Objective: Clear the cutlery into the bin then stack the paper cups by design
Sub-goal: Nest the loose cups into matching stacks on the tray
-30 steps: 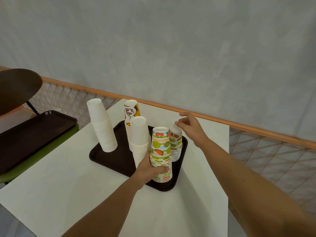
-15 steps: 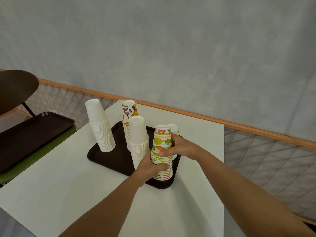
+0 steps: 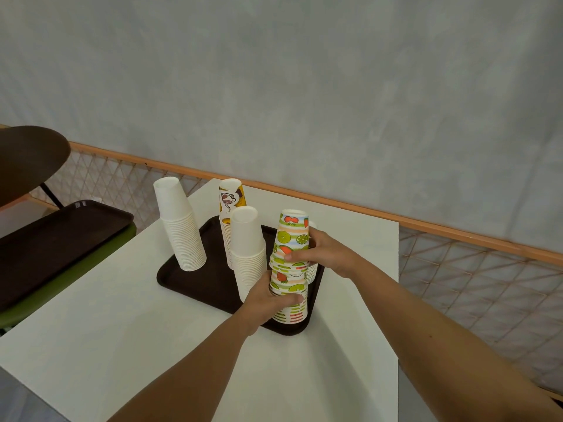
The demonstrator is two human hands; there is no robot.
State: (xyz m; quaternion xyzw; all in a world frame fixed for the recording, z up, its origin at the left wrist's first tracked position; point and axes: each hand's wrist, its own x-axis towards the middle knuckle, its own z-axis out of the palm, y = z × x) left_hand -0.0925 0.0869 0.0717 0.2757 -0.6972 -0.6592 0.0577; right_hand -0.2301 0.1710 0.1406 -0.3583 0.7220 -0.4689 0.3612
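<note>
A tall stack of upturned fruit-print paper cups (image 3: 291, 236) stands at the near right corner of the dark brown tray (image 3: 198, 281). My left hand (image 3: 268, 303) grips the lower part of this stack. My right hand (image 3: 323, 254) grips its upper part from the right. A shorter fruit-print stack (image 3: 311, 271) behind is mostly hidden by my right hand. On the tray also stand a plain white stack (image 3: 248, 248) and a yellow-and-brown printed stack (image 3: 230, 202). Another white stack (image 3: 179, 223) leans at the tray's far left corner.
The tray sits on a white table (image 3: 122, 330) whose right edge runs close to the tray. A second dark tray (image 3: 51, 239) lies on a green seat at left. A mesh railing with an orange rail (image 3: 335, 205) runs behind the table.
My right hand came down from above the rear fruit-print stack and took hold of the upper part of the front stack. My left hand kept its grip low on that stack.
</note>
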